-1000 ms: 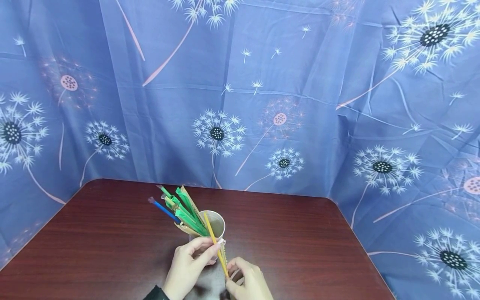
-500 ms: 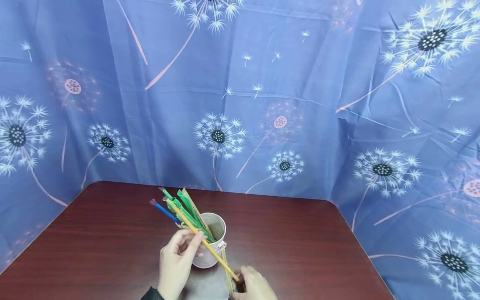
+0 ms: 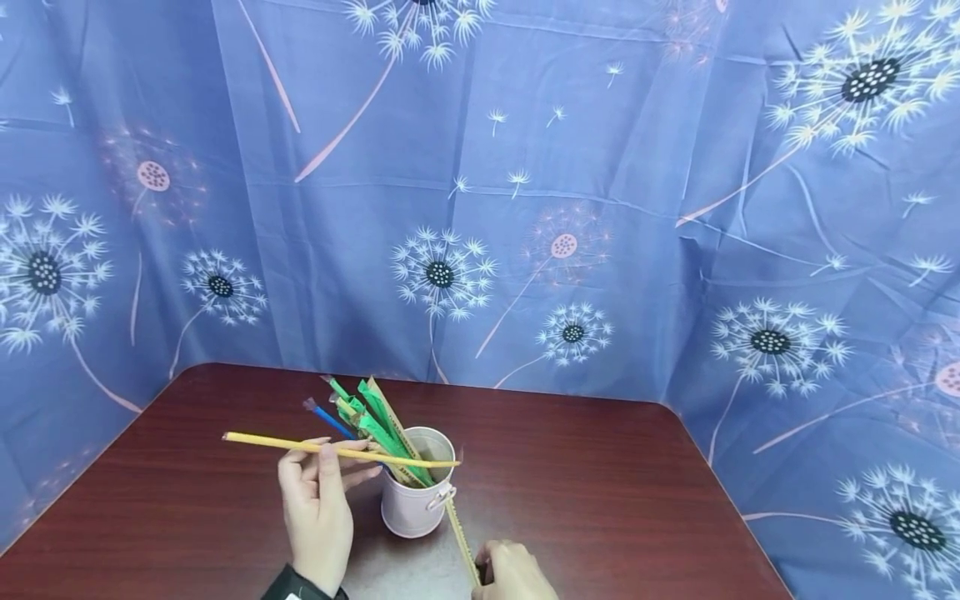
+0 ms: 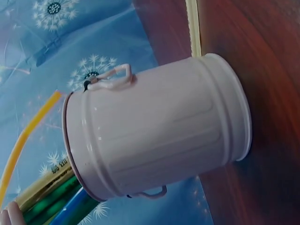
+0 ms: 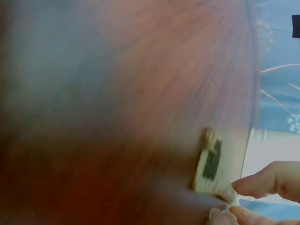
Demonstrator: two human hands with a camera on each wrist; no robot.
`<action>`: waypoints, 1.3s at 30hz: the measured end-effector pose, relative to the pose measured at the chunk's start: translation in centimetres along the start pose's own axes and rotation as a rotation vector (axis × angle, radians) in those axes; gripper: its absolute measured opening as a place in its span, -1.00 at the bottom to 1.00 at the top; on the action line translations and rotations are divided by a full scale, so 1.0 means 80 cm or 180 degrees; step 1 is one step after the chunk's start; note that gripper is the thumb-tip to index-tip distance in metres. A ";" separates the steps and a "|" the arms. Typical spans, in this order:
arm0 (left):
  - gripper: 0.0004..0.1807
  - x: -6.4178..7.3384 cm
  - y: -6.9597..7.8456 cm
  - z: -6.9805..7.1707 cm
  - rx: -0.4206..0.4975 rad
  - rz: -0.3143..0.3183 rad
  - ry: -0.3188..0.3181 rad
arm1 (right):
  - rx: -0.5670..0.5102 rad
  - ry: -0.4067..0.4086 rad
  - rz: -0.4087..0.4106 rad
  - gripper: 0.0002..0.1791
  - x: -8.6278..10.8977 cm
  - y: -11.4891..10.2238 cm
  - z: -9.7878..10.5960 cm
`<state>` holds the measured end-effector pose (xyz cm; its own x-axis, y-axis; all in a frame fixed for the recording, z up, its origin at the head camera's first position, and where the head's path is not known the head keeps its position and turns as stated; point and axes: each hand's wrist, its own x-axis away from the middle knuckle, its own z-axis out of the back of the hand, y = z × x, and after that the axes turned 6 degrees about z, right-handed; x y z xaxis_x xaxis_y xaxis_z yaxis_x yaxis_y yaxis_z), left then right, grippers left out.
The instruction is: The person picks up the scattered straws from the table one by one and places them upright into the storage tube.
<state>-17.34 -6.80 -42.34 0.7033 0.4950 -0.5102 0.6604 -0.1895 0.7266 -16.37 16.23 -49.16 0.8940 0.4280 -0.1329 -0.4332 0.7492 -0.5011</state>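
My left hand (image 3: 318, 508) pinches a yellow straw (image 3: 262, 439) between thumb and fingers, nearly level. Its right end passes over the mouth of a pale metal bucket (image 3: 412, 510). Several green-wrapped straws (image 3: 382, 432), tan paper-wrapped ones and a blue straw (image 3: 327, 417) lean left out of the bucket. Beside the bucket's foot a narrow tan paper-wrapped straw (image 3: 462, 537) lies on the table. At its near end is my right hand (image 3: 513, 573); in the right wrist view, thumb and finger pinch the tip of the tan wrapper (image 5: 209, 164), which bears a black printed mark.
The dark red-brown wooden table (image 3: 600, 483) reaches back to a blue curtain (image 3: 480, 192) printed with dandelions. Wire handles (image 4: 115, 79) stick out from the bucket's sides. A pale greyish patch (image 3: 408, 575) shows at the table's front.
My left hand has carried the yellow straw leftward and turned it from steep to almost level. The right hand has let go of the yellow straw's lower end and moved slightly right and down.
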 end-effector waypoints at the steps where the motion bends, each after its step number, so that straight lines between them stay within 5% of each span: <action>1: -0.85 -0.001 0.001 0.000 -0.0009 0.0019 0.0051 | -0.0027 -0.0007 -0.0058 -0.74 0.001 -0.001 0.001; 6: -0.84 -0.003 0.000 0.001 -0.0081 -0.0016 0.0125 | -0.0154 -0.0012 -0.0307 -0.75 0.002 -0.004 0.006; 15: -0.90 0.001 -0.012 0.002 -0.1409 -0.0221 0.0121 | -0.0324 -0.0012 -0.0399 -0.77 0.005 0.000 0.005; 21: -0.94 0.002 -0.022 0.004 -0.1971 -0.0477 -0.0064 | -0.0340 -0.0010 -0.0425 -0.77 0.006 0.001 0.005; 34: -0.89 0.006 -0.024 0.006 -0.2592 -0.0108 -0.0363 | -0.0426 -0.0068 -0.0442 -0.78 0.005 0.001 0.004; 39: -0.87 0.008 -0.025 0.007 -0.2619 0.0005 -0.0406 | -0.0500 -0.0086 -0.0460 -0.79 0.004 0.001 0.005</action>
<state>-18.05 -6.57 -44.42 0.7611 0.3860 -0.5213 0.2912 0.5148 0.8064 -16.16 16.65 -48.93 0.9412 0.3367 -0.0280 -0.2755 0.7167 -0.6407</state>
